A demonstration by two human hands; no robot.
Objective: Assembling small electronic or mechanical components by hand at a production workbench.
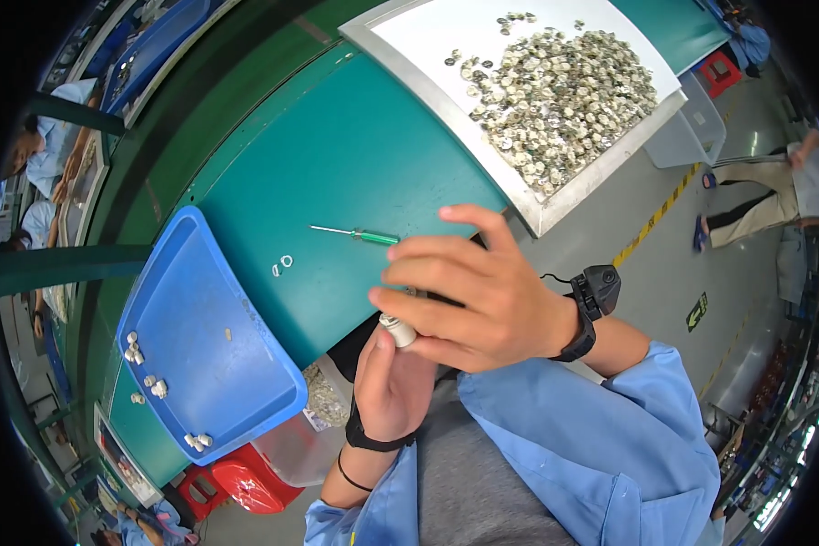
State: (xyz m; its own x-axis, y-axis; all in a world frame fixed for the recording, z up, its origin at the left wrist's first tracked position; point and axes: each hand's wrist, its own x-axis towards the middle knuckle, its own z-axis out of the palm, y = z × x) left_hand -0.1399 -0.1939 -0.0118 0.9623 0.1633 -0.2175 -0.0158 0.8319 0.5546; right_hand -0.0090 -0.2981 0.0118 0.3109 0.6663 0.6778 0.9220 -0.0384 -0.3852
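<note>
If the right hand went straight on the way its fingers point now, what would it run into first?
The right hand points toward the person's left across the green table. Beyond its fingertips lie two small rings, then the blue tray. It may pass above them; height is unclear.

**Colours on my bench**

I log a teal-green table top (355,164). The tray (211,337) on my left is bright blue and holds a few off-white pieces (158,388). The far tray (446,41) is white inside a grey metal rim, heaped with silvery-grey small parts (564,91). The screwdriver (355,235) has a green handle and a silver shaft. My sleeves (610,437) are light blue, my wristbands (584,335) black. A red stool (246,482) sits below. The part (397,330) in my fingers is whitish.
</note>
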